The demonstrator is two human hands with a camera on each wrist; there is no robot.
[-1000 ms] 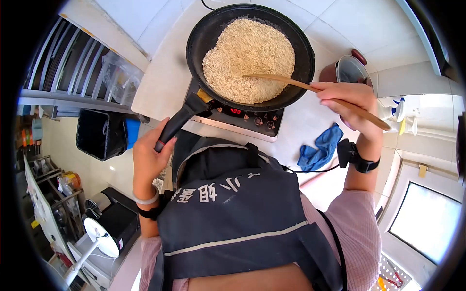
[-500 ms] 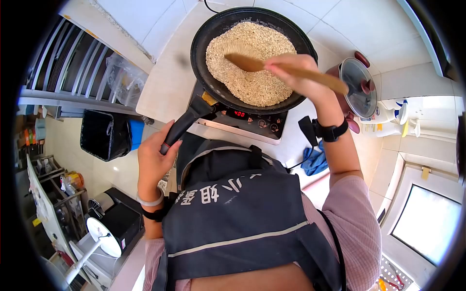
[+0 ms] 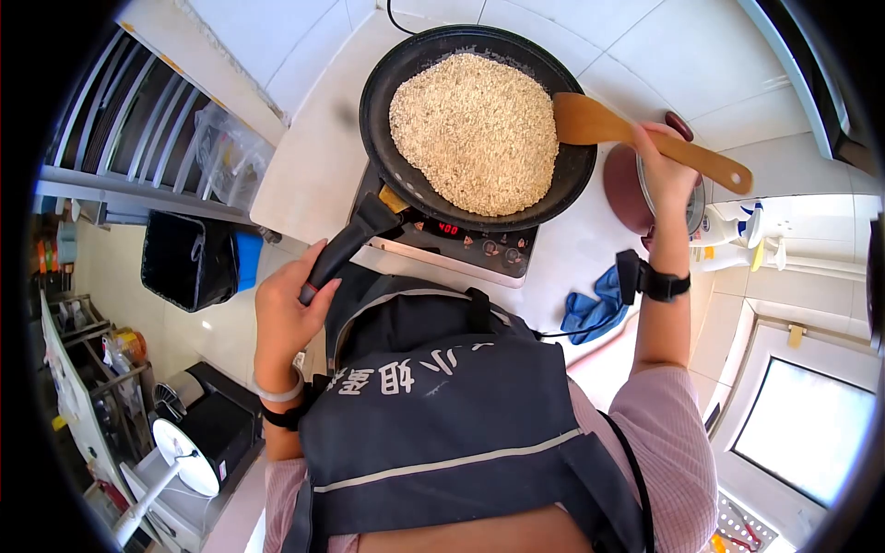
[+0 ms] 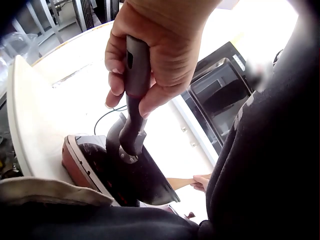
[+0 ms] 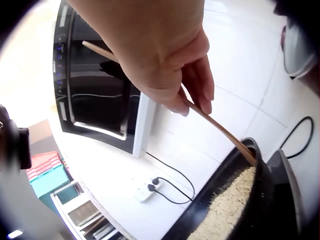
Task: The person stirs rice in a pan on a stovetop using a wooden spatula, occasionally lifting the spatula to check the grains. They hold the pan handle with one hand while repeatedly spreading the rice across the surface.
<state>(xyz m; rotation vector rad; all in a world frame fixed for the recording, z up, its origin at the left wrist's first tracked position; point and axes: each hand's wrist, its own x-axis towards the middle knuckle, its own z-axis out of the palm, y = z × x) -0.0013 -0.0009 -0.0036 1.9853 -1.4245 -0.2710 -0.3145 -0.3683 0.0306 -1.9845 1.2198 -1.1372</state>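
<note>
In the head view, my left hand point(image 3: 290, 300) grips the black handle point(image 3: 343, 251) of a frying pan point(image 3: 376, 157). A wide mound of pale, oat-like grains point(image 3: 475, 134) covers most of the pan's bottom. My right hand point(image 3: 668, 175) holds a wooden spatula point(image 3: 588, 122) by its shaft, thumb and fingers around it. The spatula's blade lies at the pan's right rim, beside the grains. From the right wrist, the spatula point(image 5: 225, 131) slants down to the pan's edge. The left wrist view shows fingers wrapped around the pan handle point(image 4: 137, 75).
Under the pan is an induction cooker point(image 3: 498, 253) with a lit red display. A dark red pot point(image 3: 627, 189) stands close on the right, partly behind my right hand. A blue cloth point(image 3: 595, 309) lies on the counter. Below, at left, is a black-lined bin point(image 3: 184, 263).
My right hand swept the spatula through the grains towards the left, then back right to the pan's rim. The grains now lie flatter. My left hand keeps its grip on the handle.
</note>
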